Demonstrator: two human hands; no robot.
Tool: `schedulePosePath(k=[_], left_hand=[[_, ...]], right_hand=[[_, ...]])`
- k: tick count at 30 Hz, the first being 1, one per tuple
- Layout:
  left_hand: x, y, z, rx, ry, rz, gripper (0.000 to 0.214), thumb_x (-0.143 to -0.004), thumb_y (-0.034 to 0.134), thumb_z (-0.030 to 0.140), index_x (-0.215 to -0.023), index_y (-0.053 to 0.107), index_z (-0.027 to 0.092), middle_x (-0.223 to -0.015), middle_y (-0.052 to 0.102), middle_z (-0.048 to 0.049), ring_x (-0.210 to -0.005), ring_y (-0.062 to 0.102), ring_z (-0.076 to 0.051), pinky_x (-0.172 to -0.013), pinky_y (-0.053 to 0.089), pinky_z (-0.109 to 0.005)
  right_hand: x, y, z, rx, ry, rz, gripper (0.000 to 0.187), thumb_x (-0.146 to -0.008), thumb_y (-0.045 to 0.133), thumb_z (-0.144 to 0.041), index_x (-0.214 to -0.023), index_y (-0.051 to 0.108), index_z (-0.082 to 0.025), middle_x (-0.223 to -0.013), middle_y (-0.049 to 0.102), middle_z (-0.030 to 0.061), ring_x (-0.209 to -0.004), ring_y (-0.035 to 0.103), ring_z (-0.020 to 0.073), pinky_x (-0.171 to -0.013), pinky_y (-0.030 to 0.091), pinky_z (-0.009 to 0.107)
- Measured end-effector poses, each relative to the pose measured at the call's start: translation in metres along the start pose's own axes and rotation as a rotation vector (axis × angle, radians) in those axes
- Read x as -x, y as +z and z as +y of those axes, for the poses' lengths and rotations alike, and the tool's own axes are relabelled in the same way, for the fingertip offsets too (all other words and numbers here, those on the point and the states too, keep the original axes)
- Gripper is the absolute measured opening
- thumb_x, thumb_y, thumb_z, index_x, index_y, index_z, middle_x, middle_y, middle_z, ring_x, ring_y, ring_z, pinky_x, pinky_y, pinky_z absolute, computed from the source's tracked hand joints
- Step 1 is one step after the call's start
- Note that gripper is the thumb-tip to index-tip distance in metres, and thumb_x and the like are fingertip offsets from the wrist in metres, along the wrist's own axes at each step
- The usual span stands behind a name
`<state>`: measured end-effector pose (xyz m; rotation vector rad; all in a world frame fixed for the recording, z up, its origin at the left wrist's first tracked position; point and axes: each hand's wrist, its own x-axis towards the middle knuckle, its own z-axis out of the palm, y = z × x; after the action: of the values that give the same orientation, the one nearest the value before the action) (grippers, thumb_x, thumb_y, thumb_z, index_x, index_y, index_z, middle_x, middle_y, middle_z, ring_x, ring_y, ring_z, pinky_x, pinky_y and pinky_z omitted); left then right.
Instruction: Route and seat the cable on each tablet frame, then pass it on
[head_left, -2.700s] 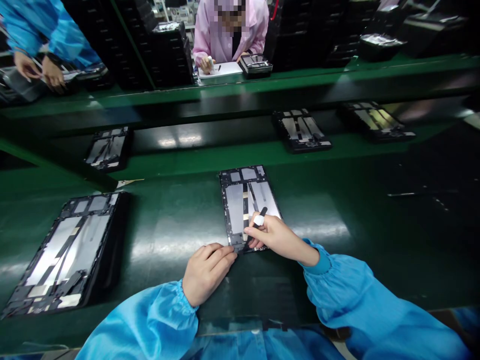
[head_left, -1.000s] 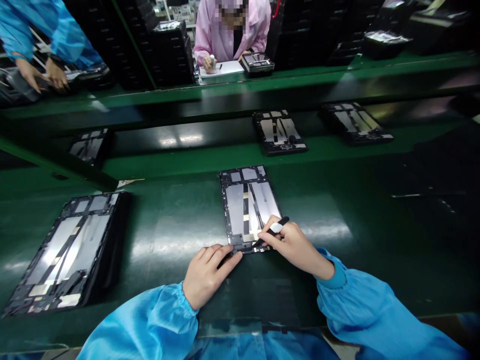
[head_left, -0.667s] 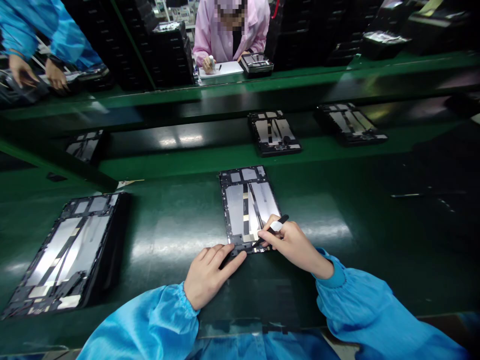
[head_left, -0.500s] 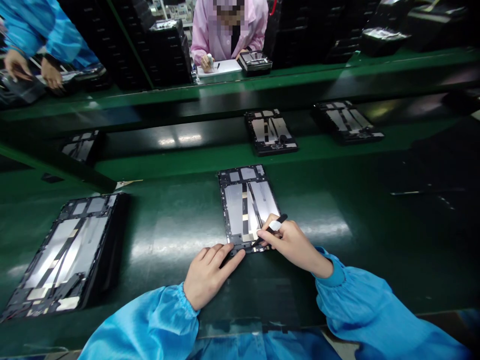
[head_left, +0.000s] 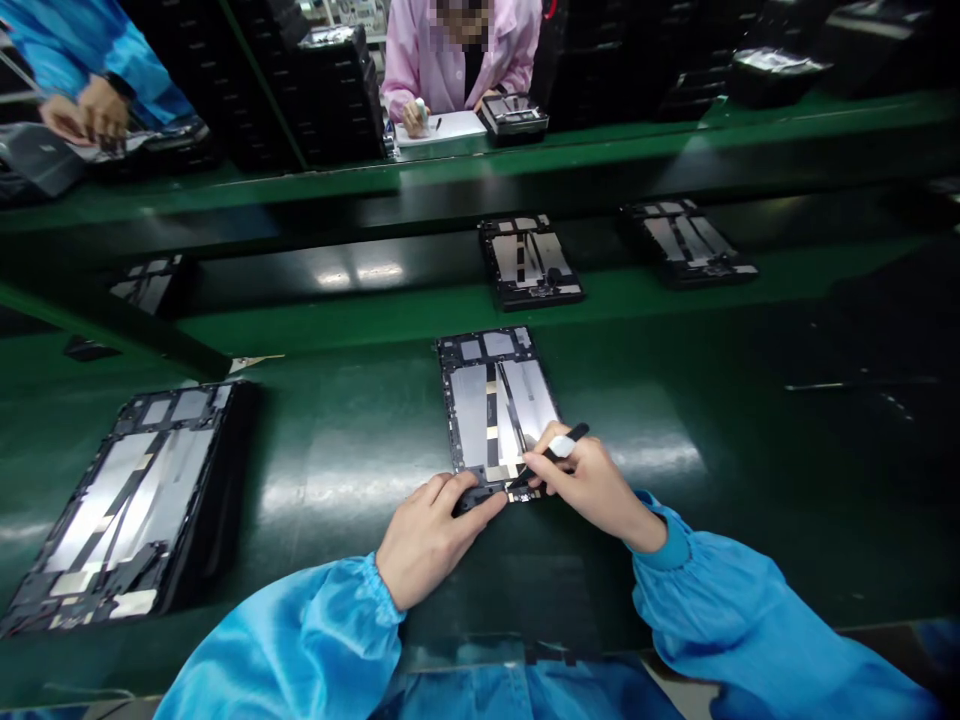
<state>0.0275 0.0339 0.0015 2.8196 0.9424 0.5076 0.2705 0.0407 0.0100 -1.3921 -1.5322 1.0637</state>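
An opened tablet (head_left: 469,395), with silver panels, a black frame and dark ribbon cables, lies flat on the green bench in front of me. My left hand (head_left: 429,530) holds its lower left corner, with the fingers on top and the thumb along the bottom edge. Black tweezers (head_left: 580,432) are pinched in my right hand (head_left: 589,480), slanting down to the small connectors on the tablet's bottom edge. Something white, like a wrap, shows by the fingers on the tweezers. Whether the tips touch a part is too small to tell.
On the left, another opened tablet (head_left: 172,480) lies on a dark stack. Further tablets (head_left: 531,262) lie along the recessed strip beyond the bench. A green post (head_left: 150,335) slants in at left. Across the line, a person in pink (head_left: 442,70) writes on paper; another person's hands (head_left: 101,110) work at far left.
My left hand has slid slightly right along the tablet's bottom edge. The tweezers in my right hand have shifted a little right and lean lower. The tablets on the far strip have moved left.
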Motion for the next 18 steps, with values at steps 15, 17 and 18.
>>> schedulePosePath(k=[15,17,18], left_hand=[[-0.030,0.003,-0.070,-0.308,-0.112,0.073,0.034,-0.097,0.053,0.031,-0.129,0.059,0.021,-0.112,0.067,-0.0095,-0.091,0.060,-0.023,-0.074,0.045,-0.033],[-0.052,0.001,-0.114,-0.328,-0.272,0.106,0.033,-0.096,0.052,0.028,-0.128,0.061,0.025,-0.117,0.067,-0.0093,-0.098,0.060,-0.025,-0.079,0.045,-0.036],[-0.064,-0.001,-0.137,-0.337,-0.323,0.132,0.034,-0.096,0.050,0.026,-0.128,0.061,0.024,-0.120,0.066,-0.0104,-0.102,0.059,-0.027,-0.082,0.045,-0.039]], right_hand=[[-0.090,0.063,0.015,-0.445,0.037,0.306,0.047,-0.089,0.052,-0.057,-0.111,0.069,-0.019,-0.088,0.076,0.0073,-0.084,0.073,0.0214,-0.079,0.058,0.036],[-0.117,0.054,0.022,-0.415,0.023,0.360,0.053,-0.092,0.046,-0.055,-0.123,0.063,-0.016,-0.077,0.075,0.0066,-0.075,0.073,0.0205,-0.073,0.060,0.035],[-0.130,0.045,0.027,-0.392,0.019,0.399,0.054,-0.094,0.043,-0.053,-0.128,0.059,-0.014,-0.076,0.075,0.0071,-0.072,0.073,0.0202,-0.071,0.060,0.035]])
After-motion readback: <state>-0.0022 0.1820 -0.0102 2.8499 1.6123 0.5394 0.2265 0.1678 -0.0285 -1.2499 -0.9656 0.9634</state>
